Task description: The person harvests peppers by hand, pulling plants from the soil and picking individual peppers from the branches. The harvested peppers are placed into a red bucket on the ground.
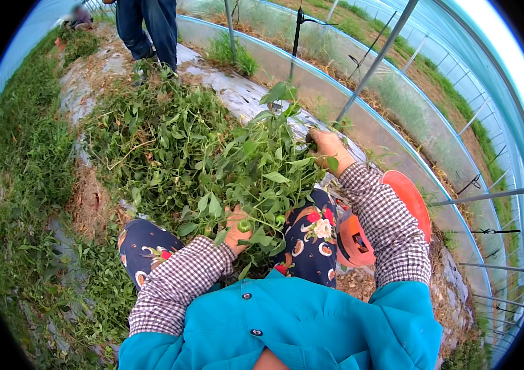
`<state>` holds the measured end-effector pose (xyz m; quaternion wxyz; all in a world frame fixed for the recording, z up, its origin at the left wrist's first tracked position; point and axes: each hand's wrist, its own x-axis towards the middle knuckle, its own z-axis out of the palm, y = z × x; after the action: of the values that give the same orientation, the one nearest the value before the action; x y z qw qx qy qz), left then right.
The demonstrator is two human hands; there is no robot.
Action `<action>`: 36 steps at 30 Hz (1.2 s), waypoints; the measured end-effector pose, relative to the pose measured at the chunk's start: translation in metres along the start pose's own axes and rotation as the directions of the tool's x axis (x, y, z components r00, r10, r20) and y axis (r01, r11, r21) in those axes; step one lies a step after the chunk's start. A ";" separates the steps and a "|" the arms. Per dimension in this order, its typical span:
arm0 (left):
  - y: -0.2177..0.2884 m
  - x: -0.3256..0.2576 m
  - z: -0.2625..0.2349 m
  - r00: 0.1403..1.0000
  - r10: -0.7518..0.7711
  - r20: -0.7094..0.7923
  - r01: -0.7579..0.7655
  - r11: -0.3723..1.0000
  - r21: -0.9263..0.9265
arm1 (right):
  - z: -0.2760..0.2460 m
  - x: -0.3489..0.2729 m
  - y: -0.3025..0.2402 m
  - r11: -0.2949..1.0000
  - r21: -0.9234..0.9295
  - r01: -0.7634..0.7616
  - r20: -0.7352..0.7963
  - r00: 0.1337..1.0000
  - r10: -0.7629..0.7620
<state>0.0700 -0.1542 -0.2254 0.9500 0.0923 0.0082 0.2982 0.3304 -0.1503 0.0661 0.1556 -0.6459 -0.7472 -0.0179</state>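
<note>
A leafy green plant [274, 166], upright and slightly tilted, stands between my knees. My right hand [330, 149] is curled round the plant's right side, near the base of its stems; leaves cover part of the grip. Low in the foliage is my left hand [235, 231], its fingers mostly hidden by leaves. A round green fruit [245, 226] shows right beside it, and a second green fruit [280, 219] hangs a little to the right. Whether the left fingers close on anything is hidden.
A heap of uprooted-looking plants [157, 132] lies ahead. By my right knee are a red basin [411, 200] and an orange container [354, 243]. A person in dark trousers [150, 28] stands beyond. Metal poles [376, 61] and plastic sheeting line the right; a green crop row [21, 154] runs left.
</note>
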 end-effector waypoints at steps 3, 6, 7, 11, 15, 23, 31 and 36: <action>0.002 -0.002 0.001 1.000 0.009 -0.002 -0.009 1.000 0.003 | 0.005 0.008 0.003 0.995 0.046 -0.086 0.037 0.996 0.084; 0.004 -0.005 0.000 1.000 0.019 -0.014 -0.019 1.000 0.007 | 0.015 0.017 0.009 0.990 0.027 -0.135 0.076 0.988 0.133; 0.004 -0.005 -0.001 1.000 0.022 -0.017 -0.022 1.000 0.006 | 0.022 0.020 0.015 0.993 0.009 -0.122 0.071 0.990 0.121; -0.003 -0.006 -0.001 1.000 0.016 -0.024 -0.016 1.000 -0.004 | 0.013 0.018 0.063 0.969 -0.158 -0.192 -0.176 0.971 0.163; -0.006 -0.009 -0.003 0.999 0.015 -0.042 -0.015 1.000 0.004 | -0.028 0.016 0.056 0.769 0.465 -0.438 -0.010 0.866 0.500; -0.004 -0.004 -0.004 0.999 -0.008 -0.043 0.008 1.000 0.010 | -0.023 0.033 -0.007 -0.283 0.910 -0.303 0.355 0.922 0.153; -0.003 -0.009 -0.001 0.998 0.003 -0.055 -0.002 1.000 0.008 | -0.051 0.049 -0.038 0.096 0.948 -0.304 0.281 0.939 0.198; -0.004 -0.012 -0.002 0.997 -0.002 -0.074 0.003 1.000 0.013 | -0.045 0.059 -0.024 0.756 0.645 -0.114 0.009 0.990 0.142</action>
<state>0.0627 -0.1638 -0.2288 0.9488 0.0874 0.0456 0.3000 0.3095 -0.1078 0.1276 0.3835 -0.6025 -0.6587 0.2367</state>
